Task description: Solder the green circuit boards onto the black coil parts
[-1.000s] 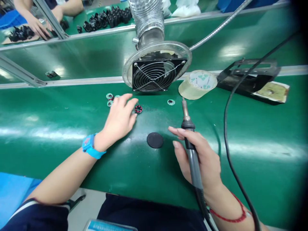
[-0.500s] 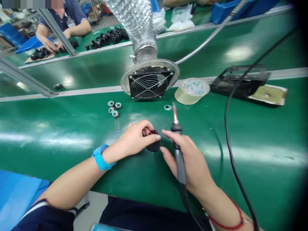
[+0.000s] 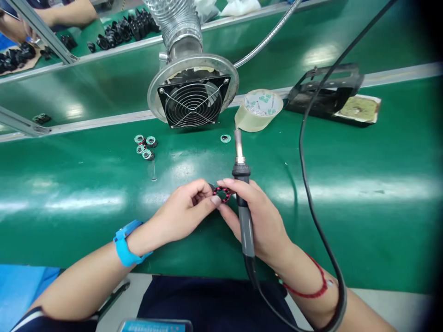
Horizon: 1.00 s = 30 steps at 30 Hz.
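My left hand (image 3: 185, 211) pinches a small black ring part with red windings (image 3: 222, 194) just above the green table (image 3: 363, 221). My right hand (image 3: 260, 220) touches the same ring with its fingertips while its palm and other fingers grip a soldering iron (image 3: 243, 203), tip pointing away from me. A black round pad lies under my hands, hidden by them.
Several small green-and-silver ring parts (image 3: 144, 145) lie at the left, one more (image 3: 225, 138) near the iron's tip. A fume extractor fan (image 3: 193, 102), a tape roll (image 3: 259, 109) and an iron stand with sponge (image 3: 327, 94) stand behind. The iron's cable (image 3: 313, 203) loops on the right. Another person's hand (image 3: 20, 28) works at the far bench.
My left hand took the red-wound ring from beside the fan and brought it near me. My right hand closed in with the iron and now touches the ring too.
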Each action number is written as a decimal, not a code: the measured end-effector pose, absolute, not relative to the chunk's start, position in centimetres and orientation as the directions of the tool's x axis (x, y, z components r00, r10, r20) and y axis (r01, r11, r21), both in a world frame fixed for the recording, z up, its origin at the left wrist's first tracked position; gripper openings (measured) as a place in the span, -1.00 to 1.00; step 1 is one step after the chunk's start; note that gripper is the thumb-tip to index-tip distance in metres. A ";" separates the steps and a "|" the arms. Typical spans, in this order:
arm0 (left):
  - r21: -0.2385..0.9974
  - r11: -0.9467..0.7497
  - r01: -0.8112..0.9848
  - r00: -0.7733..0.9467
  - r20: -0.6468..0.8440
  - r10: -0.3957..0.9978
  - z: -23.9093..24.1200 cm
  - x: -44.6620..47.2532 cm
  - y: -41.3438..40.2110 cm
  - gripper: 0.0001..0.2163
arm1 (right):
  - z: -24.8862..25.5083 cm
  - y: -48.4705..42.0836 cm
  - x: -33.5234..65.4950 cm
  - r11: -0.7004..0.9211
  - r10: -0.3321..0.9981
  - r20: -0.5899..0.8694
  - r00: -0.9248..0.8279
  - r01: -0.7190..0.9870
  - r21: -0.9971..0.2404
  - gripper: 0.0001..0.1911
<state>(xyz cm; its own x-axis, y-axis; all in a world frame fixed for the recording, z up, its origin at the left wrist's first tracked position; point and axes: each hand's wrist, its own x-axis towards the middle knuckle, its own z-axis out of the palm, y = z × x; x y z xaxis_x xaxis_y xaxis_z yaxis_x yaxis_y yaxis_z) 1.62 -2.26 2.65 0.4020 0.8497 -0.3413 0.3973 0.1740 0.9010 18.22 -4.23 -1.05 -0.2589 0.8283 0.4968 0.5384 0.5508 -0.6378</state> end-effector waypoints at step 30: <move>0.862 0.467 0.197 0.363 -0.507 0.782 2.2 0.3 -2.0 -0.80 | -1.2 -4.0 17.4 0.560 0.817 0.489 -0.307 0.628 -0.541 -0.64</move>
